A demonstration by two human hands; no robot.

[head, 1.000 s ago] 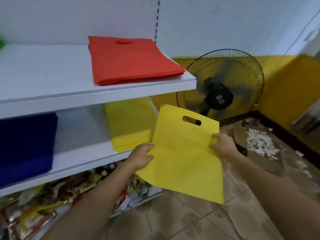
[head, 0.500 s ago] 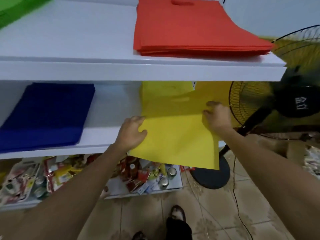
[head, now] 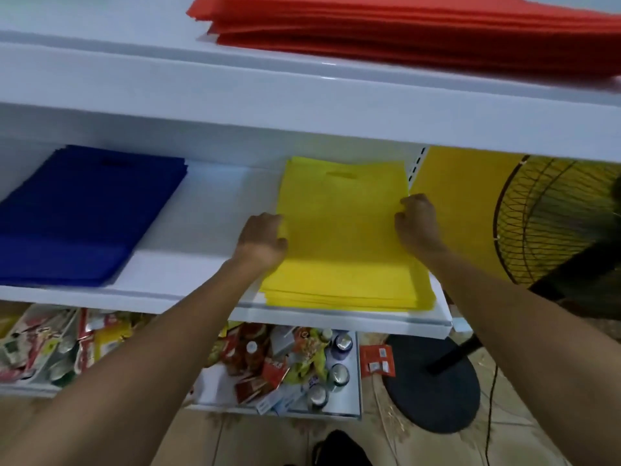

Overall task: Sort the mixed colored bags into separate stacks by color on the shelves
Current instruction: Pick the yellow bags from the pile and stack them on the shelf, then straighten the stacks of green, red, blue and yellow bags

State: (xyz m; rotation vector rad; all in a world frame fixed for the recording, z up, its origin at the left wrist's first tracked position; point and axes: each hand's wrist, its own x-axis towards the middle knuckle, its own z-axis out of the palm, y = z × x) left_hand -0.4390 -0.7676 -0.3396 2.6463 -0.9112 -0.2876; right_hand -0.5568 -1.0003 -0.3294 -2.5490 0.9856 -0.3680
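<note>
- Yellow bags (head: 342, 237) lie stacked on the middle shelf (head: 188, 297), right of the blue bags (head: 84, 213).
- Curled fingers of the left hand (head: 263, 238) and right hand (head: 418, 223) grasp the stack's side edges.

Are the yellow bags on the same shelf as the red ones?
No, the flat yellow fabric bags lie one white shelf below the stack of red fabric bags.
</note>
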